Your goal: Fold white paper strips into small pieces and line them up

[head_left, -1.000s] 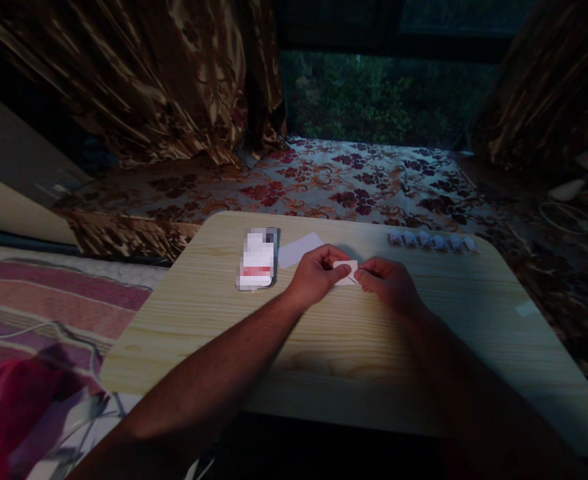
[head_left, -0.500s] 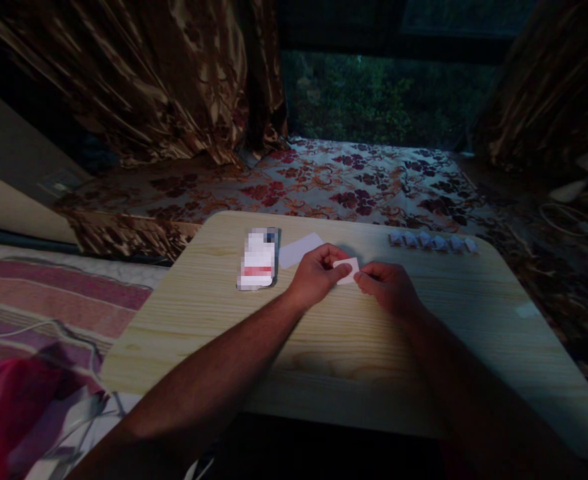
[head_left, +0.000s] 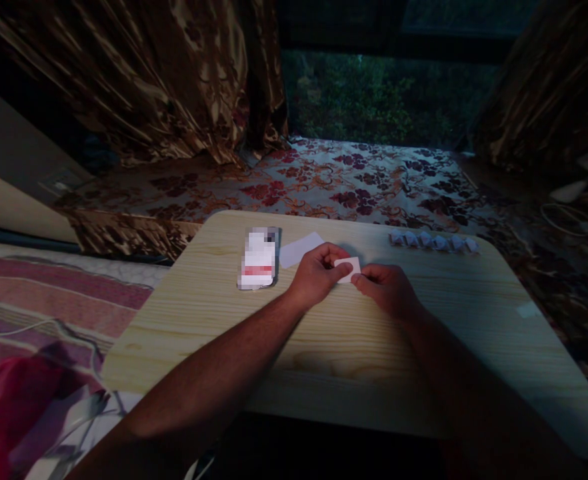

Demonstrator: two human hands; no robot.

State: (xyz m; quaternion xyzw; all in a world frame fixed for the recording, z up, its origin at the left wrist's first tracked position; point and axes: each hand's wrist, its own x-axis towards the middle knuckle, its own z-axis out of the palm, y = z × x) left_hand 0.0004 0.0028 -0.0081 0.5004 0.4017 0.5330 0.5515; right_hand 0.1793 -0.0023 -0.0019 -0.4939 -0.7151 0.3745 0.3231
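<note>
The left hand (head_left: 315, 275) pinches a small white paper (head_left: 355, 264) (thumb on top); the right hand (head_left: 388, 287), fingertips together, seemingly grips its edge.

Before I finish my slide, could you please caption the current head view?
The left hand holds a small white paper, the right hand at its edge, over a wooden table.

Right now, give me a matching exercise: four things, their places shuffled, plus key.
Things
1. small white piece
2. pixelated rectangular item
3. white strip
4. row of small folded pieces

Places
A. along the table's far edge, right side
B. in the left hand, right hand at its edge
C. leftmost item on the tabletop
D. flat, just beyond the left hand

Pairs: 1-B, 2-C, 3-D, 4-A
</note>
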